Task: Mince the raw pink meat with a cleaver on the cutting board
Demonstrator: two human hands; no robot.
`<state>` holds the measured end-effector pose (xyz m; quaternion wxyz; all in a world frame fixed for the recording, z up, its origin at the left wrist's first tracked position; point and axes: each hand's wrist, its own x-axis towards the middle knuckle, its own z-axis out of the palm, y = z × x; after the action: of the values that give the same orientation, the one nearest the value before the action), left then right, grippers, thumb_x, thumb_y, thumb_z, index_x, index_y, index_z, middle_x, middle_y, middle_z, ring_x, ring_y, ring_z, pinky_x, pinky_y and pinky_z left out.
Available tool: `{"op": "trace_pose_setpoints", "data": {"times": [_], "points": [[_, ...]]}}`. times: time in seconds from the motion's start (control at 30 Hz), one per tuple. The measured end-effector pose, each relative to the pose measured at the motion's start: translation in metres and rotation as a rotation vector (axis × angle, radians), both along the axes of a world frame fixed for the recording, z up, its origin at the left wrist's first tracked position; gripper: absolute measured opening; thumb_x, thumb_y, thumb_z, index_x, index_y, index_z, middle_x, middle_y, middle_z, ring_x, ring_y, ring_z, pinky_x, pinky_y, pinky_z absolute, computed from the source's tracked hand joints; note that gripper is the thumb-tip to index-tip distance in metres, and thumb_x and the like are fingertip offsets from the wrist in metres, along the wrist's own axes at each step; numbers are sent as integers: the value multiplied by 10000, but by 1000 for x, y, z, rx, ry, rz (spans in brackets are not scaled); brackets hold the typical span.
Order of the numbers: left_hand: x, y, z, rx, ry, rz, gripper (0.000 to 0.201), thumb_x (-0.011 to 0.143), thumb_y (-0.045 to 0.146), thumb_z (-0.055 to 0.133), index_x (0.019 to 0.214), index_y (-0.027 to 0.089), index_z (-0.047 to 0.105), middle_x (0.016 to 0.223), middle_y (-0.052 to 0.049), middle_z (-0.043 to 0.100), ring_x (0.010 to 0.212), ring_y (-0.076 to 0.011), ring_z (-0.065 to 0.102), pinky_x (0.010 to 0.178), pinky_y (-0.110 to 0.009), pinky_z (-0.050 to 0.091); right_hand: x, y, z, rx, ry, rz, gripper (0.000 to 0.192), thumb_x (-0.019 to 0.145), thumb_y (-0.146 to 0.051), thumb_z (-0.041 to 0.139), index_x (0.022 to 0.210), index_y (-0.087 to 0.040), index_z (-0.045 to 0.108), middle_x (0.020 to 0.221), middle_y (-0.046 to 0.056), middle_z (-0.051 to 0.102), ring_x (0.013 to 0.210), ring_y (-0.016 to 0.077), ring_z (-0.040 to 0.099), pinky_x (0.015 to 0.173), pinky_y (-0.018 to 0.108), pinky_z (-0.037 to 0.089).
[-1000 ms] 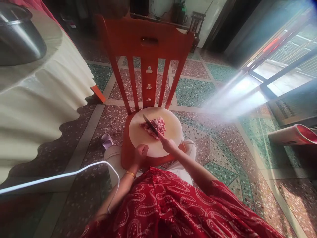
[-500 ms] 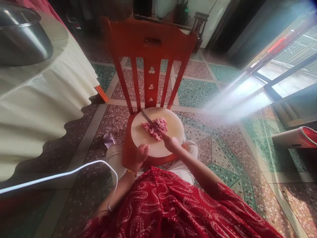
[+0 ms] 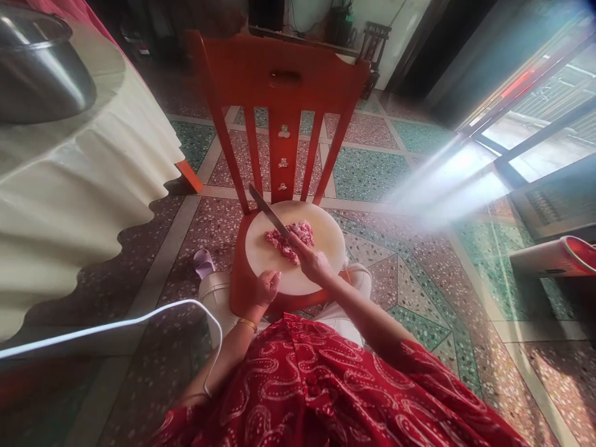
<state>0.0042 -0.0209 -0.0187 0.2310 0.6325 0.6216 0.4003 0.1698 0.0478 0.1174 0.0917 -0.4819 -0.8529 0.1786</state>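
Minced meat (image 3: 289, 240) is lying in a loose pink heap near the middle of a round pale chopping board (image 3: 321, 233), and the board is sitting flat on the seat of a red wooden chair (image 3: 279, 74). A person in a red patterned dress (image 3: 326, 391) is bending over it. The right hand (image 3: 313, 264) is gripping a knife (image 3: 269, 213) — fingers wrapped tight around the handle — and the blade is slanting up and away to the left, its tip raised clear of the meat and showing against the chair's back slats. The left hand (image 3: 265, 290) is resting at the near rim of the board, fingers curled loosely inward; I cannot tell whether it is pinching the edge or only pressing against it. A gold bangle (image 3: 246, 323) is circling that wrist.

Off to the left, a table under a cream cloth (image 3: 69, 205) is carrying a steel pot (image 3: 37, 68) — only part of it is showing. A white cable (image 3: 116, 326) is trailing across the speckled terrazzo floor (image 3: 372, 174). At the far right, by the sunlit doorway, a red and white tub (image 3: 554, 257) is lying on its side.
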Motion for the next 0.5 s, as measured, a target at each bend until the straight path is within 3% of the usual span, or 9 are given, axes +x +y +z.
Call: {"op": "trace_pose_setpoints", "data": {"times": [0.1,0.2,0.27,0.37,0.43,0.5], "points": [[0,-2,3,-20,-60,15,305,878,328,367,663,193,536,662,-28,558,684,-154,530,668,-282,418,0,-3,-7,-48,-52,57,523,944,-248,314,1459,-298,238,1201,78,621,944,207,647,727,268,505],[0,-3,4,-36,-106,13,292,875,320,374,677,188,543,674,-28,563,672,-145,531,643,-269,414,14,-8,-6,-160,-162,21,497,940,-258,348,1434,-290,310,1005,73,703,811,214,682,688,278,505],[0,-2,2,-26,-75,1,290,869,314,381,660,188,538,665,-29,561,673,-147,529,654,-270,412,22,-8,2,-132,-83,-32,476,955,-291,321,1431,-283,320,983,65,710,800,216,684,696,286,509],[0,0,-2,-3,-19,-1,297,865,315,384,638,189,528,646,-29,552,682,-152,525,682,-276,407,21,-3,8,33,184,-61,489,960,-302,297,1448,-267,281,1162,64,646,958,208,650,799,298,508],[1,0,-2,-9,-18,6,307,871,326,374,642,187,524,653,-29,551,681,-150,520,684,-275,405,18,2,-1,77,264,-91,506,952,-280,311,1454,-242,266,1218,69,613,1010,200,628,846,307,500],[1,-2,0,-39,-45,15,321,879,343,362,648,185,519,655,-24,549,664,-145,513,665,-270,404,19,7,-14,-24,194,-137,506,935,-255,354,1438,-233,307,1157,68,649,958,200,650,823,308,509]]}}
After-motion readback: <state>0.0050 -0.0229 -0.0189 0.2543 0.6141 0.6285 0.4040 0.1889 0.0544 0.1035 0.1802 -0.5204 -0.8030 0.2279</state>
